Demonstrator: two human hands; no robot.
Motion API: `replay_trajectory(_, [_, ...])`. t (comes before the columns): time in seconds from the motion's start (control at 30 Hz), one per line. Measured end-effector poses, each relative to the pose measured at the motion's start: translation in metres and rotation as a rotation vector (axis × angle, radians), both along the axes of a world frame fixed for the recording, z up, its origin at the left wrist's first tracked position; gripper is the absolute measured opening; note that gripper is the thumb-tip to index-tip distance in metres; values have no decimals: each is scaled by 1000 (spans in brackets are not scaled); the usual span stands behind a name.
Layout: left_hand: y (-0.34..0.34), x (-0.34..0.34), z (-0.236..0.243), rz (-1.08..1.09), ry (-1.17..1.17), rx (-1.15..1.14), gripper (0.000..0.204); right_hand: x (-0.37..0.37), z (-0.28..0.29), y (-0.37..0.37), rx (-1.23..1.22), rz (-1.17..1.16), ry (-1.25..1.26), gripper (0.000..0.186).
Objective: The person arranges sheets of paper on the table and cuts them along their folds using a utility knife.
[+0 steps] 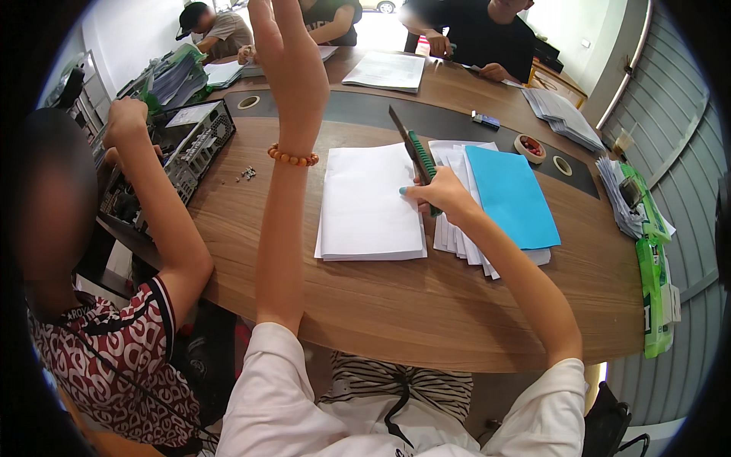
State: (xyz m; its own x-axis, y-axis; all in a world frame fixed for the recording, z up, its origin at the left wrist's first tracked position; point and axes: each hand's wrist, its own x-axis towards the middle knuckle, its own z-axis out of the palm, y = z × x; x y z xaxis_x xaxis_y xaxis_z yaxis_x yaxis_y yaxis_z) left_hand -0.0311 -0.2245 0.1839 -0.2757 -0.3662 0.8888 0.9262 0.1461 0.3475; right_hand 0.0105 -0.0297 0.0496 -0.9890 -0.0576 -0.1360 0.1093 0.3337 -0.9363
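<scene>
I hold my left hand point(295, 84) high over the wooden desk, fingers stretched out and holding nothing, a beaded bracelet on its wrist. My right hand point(449, 194) grips a green utility knife point(420, 156), blade out and angled up, over the right side of a white paper stack point(365, 213). To the right of it lies a fanned pile of white sheets point(455, 232) with a blue sheet point(506, 198) on top.
A co-worker point(114, 335) sits at my left by an open computer case point(199, 129); other people work across the desk point(289, 282). Small screws point(246, 173), tape rolls point(531, 149), papers point(384, 70) and green packs point(653, 297) lie around.
</scene>
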Motion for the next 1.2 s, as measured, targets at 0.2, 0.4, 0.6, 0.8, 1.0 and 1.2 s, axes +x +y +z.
replay_trajectory(0.2, [3, -3, -5, 36, -59, -39, 61, 9, 6, 15, 123, 58, 7, 22])
replay_trajectory(0.4, [15, -37, -19, -97, -17, 34, 38, 22, 54, 70, 161, -89, 252, 23])
replay_trajectory(0.6, [78, -37, -67, -451, -387, -724, 23, 37, 50, 169, 936, -426, 359, 35])
replay_trajectory(0.8, [127, -7, -127, -417, -445, -1316, 21, 60, 8, 213, 1001, -534, 205, 51])
replay_trajectory(1.0, [138, 7, -128, -461, -723, -1309, 25, 71, 4, 215, 753, -520, 177, 42])
replay_trajectory(1.2, [145, 6, -144, -519, -877, -1239, 27, 72, 5, 209, 592, -483, 247, 32])
